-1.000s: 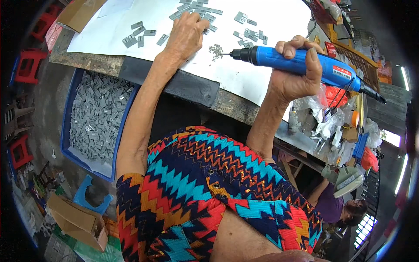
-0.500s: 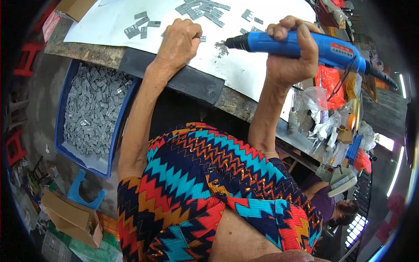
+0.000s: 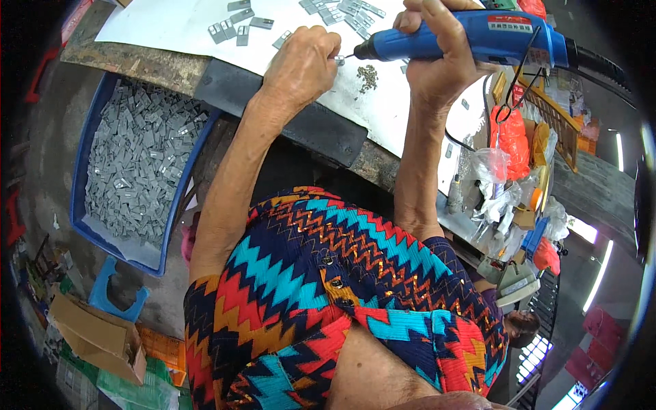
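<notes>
My right hand (image 3: 444, 51) is wrapped round a blue electric screwdriver (image 3: 478, 35) with a black nose and a black cord. Its thin bit points left and meets, or nearly meets, a small grey rectangular plate (image 3: 339, 60). Closed fingers of my left hand (image 3: 304, 65) pinch that plate against the white work surface (image 3: 164, 24); most of it is hidden. Just right of the plate lies a heap of tiny brownish screws (image 3: 367, 78). More grey plates (image 3: 222, 31) are scattered beyond my left hand, and another group (image 3: 345, 14) lies at the far edge.
A blue bin (image 3: 80, 198) full of grey plates stands below the table at left. A dark block (image 3: 321, 137) lines the near table edge. Plastic bags (image 3: 509, 143) and clutter crowd the right. A cardboard box (image 3: 96, 335) sits lower left; a person (image 3: 521, 328) shows lower right.
The screwdriver's bit has gone from the screw heap to the plate in my left hand. My right hand has moved left with it. The whole view has shifted a little.
</notes>
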`<state>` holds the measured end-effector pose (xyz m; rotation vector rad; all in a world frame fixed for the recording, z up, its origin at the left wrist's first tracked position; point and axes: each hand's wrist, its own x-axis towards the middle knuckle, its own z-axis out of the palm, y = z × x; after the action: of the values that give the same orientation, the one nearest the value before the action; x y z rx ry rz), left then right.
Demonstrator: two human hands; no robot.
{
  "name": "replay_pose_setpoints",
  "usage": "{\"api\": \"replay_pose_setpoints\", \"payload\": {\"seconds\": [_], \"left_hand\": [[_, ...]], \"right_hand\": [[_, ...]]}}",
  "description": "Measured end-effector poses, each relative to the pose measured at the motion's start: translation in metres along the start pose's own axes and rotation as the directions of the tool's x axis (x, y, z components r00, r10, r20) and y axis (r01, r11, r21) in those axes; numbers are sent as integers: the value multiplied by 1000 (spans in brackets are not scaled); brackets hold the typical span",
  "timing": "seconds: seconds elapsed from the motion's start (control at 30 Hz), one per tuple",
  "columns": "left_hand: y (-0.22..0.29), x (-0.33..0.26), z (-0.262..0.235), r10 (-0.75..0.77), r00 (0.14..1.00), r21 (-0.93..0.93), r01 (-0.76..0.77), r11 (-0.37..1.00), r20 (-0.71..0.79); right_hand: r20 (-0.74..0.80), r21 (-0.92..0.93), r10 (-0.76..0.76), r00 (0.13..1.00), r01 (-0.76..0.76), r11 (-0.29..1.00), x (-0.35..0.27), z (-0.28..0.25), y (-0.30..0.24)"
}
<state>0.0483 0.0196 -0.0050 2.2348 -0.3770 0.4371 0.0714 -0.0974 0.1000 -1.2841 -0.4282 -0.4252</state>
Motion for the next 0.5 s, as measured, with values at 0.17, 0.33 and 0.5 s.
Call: {"api": "replay_pose_setpoints", "payload": {"seconds": [0.17, 0.33, 0.5], "left_hand": [[3, 1, 1, -33, 999, -2, 33, 999, 7], [3, 1, 1, -41, 999, 12, 41, 999, 6], [1, -3, 1, -49, 999, 11, 49, 999, -6]], "right_hand": [[61, 20, -43, 997, 42, 999, 3, 0, 3], [125, 44, -87, 988, 82, 996, 2, 1, 5], [96, 47, -46, 994, 42, 998, -1, 4, 11]]}}
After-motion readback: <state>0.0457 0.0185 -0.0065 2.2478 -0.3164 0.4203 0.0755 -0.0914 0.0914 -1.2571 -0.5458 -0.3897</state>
